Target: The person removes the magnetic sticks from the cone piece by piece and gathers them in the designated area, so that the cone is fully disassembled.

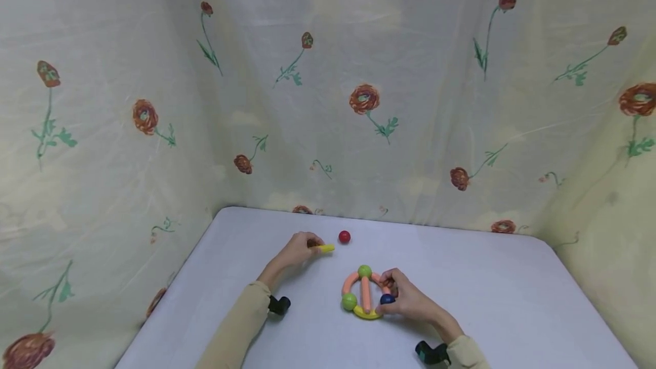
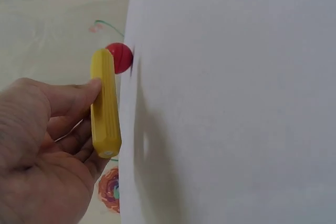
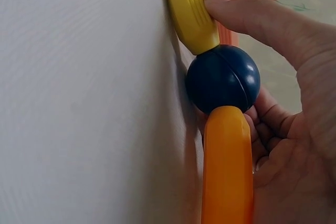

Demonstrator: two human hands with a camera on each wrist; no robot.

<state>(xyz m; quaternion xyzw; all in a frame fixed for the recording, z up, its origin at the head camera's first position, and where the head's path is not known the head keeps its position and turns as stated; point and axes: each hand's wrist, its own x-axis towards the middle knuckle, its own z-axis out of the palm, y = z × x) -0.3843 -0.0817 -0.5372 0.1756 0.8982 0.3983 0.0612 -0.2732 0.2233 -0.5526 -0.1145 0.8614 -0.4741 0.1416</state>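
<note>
Left hand (image 1: 301,248) pinches yellow stick (image 1: 326,248) between thumb and fingers, near red ball (image 1: 344,237); one end stands out uncovered, perhaps so it is free to point forward

Right hand (image 1: 408,299) curls round side of ring of sticks and balls (image 1: 365,286), thumb on curved yellow stick (image 3: 191,17), other fingers behind blue ball (image 3: 223,78), probably to keep joint steady

Ring lies on table (image 1: 312,332), pink stick (image 1: 366,300) across middle giving, it seems, support

No brand, label or writing readable
</note>
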